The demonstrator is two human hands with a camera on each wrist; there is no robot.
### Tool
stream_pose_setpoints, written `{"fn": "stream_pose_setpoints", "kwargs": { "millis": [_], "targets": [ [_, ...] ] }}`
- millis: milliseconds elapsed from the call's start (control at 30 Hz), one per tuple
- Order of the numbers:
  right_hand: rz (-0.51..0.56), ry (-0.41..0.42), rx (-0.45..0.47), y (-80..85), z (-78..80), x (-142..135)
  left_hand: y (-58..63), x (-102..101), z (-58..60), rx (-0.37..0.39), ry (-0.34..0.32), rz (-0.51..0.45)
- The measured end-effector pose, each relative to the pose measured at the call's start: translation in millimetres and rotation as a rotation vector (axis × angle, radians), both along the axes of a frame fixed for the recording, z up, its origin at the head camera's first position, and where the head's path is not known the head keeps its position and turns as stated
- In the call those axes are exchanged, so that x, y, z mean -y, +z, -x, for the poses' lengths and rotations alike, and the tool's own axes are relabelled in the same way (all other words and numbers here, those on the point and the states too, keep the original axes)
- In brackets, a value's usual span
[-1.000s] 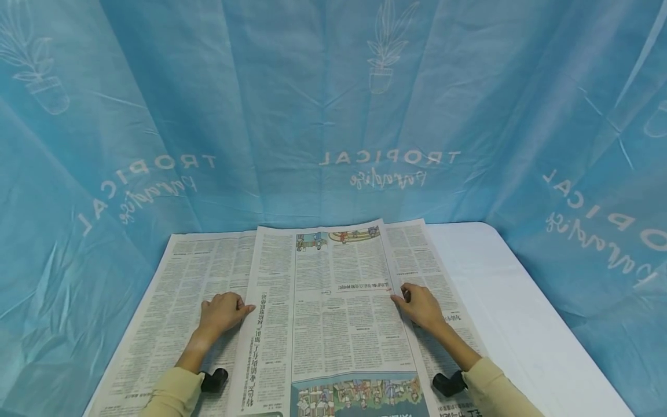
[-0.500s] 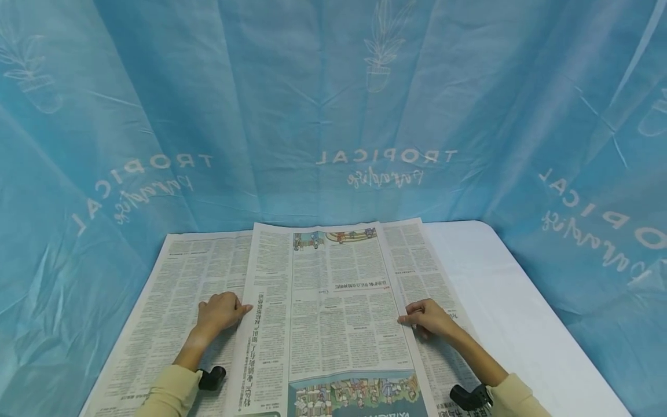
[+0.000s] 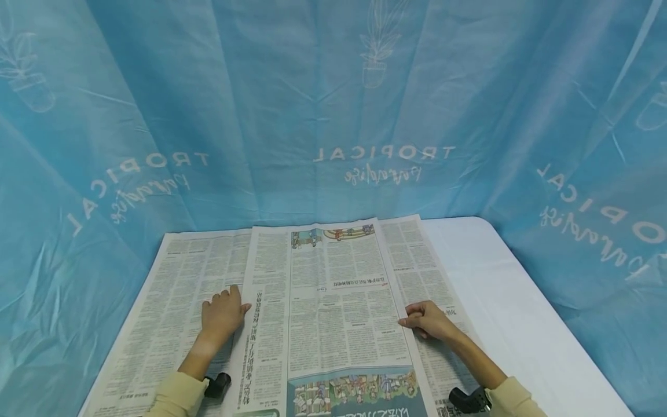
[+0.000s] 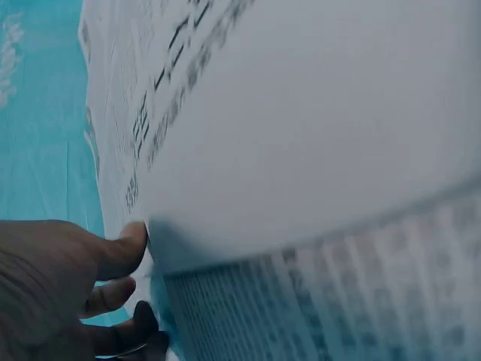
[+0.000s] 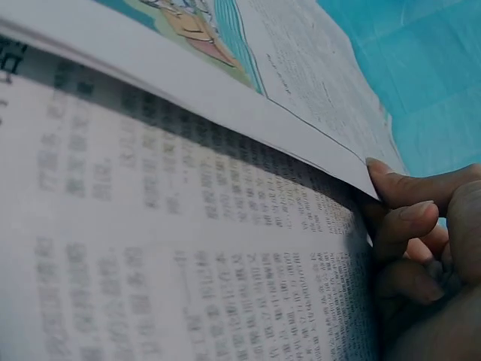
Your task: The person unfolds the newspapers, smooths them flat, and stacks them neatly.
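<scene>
A folded newspaper (image 3: 339,324) with print and coloured drawings lies lengthwise in front of me, over a wider spread newspaper sheet (image 3: 182,278). My left hand (image 3: 221,315) is at its left edge. In the left wrist view the thumb (image 4: 134,244) touches that edge while the other fingers stay apart from it below, the index finger pointing forward in the head view. On the opposite side my right hand (image 3: 429,321) pinches the right edge. The right wrist view shows the thumb (image 5: 379,171) on top and curled fingers beneath, with the edge raised over the lower sheet.
The newspapers lie on a white table (image 3: 484,278), whose surface shows along the right side. A blue curtain (image 3: 281,145) with white lettering and plant drawings hangs behind and on both sides. Black wrist cameras (image 3: 469,399) sit at both sleeves.
My right hand has slid toward me along the newspaper's right edge and pinches it there. My left hand has stayed in place, its index finger straightening forward. The newspaper has hardly moved.
</scene>
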State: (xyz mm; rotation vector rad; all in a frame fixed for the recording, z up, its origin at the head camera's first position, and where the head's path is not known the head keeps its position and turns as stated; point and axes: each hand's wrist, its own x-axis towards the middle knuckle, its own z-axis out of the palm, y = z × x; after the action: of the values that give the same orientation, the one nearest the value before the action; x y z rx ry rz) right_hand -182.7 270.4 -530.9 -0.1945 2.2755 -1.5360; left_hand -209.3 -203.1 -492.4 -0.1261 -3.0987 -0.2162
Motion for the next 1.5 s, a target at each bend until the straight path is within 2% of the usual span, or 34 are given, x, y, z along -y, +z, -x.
{"fn": "stream_pose_setpoints", "kwargs": {
  "millis": [67, 133, 200, 300, 400, 567, 667, 867, 967, 1200, 1333, 1500],
  "targets": [
    [0.006, 0.003, -0.023, -0.2, -0.4, -0.7, 0.6, -8.0, 0.0, -0.028, -0.037, 0.006],
    [0.014, 0.006, -0.040, -0.4, -0.7, -1.2, 1.2, -17.6, 1.0, -0.055, -0.104, -0.007],
    [0.025, 0.013, -0.058, -0.9, -0.9, -1.7, 1.9, -29.0, 2.2, -0.052, -0.171, -0.057],
    [0.052, 0.015, -0.066, -1.9, -2.2, -1.6, 2.0, -48.6, 5.6, -0.010, -0.251, -0.187],
    [0.071, 0.018, -0.073, -4.2, -3.3, -0.5, 2.5, -67.3, 12.0, 0.060, -0.294, -0.314],
    [0.092, 0.019, -0.085, -5.2, -4.6, 2.5, 1.1, -90.6, 29.4, 0.131, -0.351, -0.401],
    [0.100, 0.027, -0.092, -4.7, -5.2, 3.3, 1.4, -103.6, 39.4, 0.133, -0.375, -0.404],
    [0.096, 0.031, -0.093, -4.2, -6.5, 3.1, 4.4, -134.7, 55.6, 0.055, -0.462, -0.321],
    [0.108, 0.024, -0.098, -3.3, -7.8, 3.9, 5.0, -153.5, 64.9, 0.058, -0.502, -0.334],
    [0.119, -0.004, -0.126, -3.4, -9.0, 5.5, -2.3, -194.6, 85.0, 0.200, -0.543, -0.537],
    [0.119, -0.029, -0.115, -3.7, -9.2, 7.0, -6.6, -212.6, 91.5, 0.216, -0.536, -0.622],
    [0.092, -0.090, -0.053, -3.4, -8.8, 10.5, -8.6, -232.0, 91.8, 0.212, -0.492, -0.650]
  ]
}}
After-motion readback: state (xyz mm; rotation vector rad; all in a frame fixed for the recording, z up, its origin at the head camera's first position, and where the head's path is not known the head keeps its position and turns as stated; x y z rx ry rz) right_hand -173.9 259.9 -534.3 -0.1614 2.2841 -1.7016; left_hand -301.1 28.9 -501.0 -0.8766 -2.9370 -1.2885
